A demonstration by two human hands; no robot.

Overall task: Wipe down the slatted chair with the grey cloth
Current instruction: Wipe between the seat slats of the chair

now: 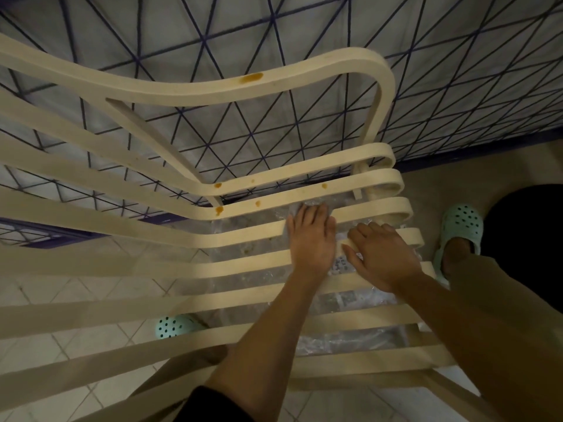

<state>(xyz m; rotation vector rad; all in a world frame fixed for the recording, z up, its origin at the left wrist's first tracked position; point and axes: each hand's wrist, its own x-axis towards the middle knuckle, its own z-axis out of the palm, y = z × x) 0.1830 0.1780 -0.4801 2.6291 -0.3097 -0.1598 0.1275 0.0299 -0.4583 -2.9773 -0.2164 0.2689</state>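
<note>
Wall (274, 25) behind is pale with dark blue lines crossing into triangles, and the floor (76, 287) is beige tile, all pretty dim. Right up against that wall sits the slatted chair (170, 92), cream coloured, with its curved top rail and long bent slats filling most of the view.

Someone is leaning over it with both hands down on the slats near the right end. The left hand (310, 242) lies flat across two slats, fingers straight and together, so the grip is released and just pressing. The right hand (384, 260) is just beside it, fingers spread flat over the next slats, thumb out toward the left hand, grip released too. A dark sleeve (213, 403) shows at the left elbow.

As for the grey cloth, honestly I can't tell for sure. There's some pale crumpled stuff (340, 257) peeking out between the two hands and at the left fingertips, but it blends with the clear crinkly plastic sheet (344, 300) showing through the gaps below the slats, so I can't say which is which.

Orange-brown stains (251, 77) are still on the chair: a big smear on the top rail, plus smaller spots on the slats just up and left of the hands.

Mint green clogs with holes, one (460, 220) on the foot to the right of the chair, another (172, 325) showing through the slats lower left. Big black round shape (524, 233) on the floor at far right, can't make out what it is.
</note>
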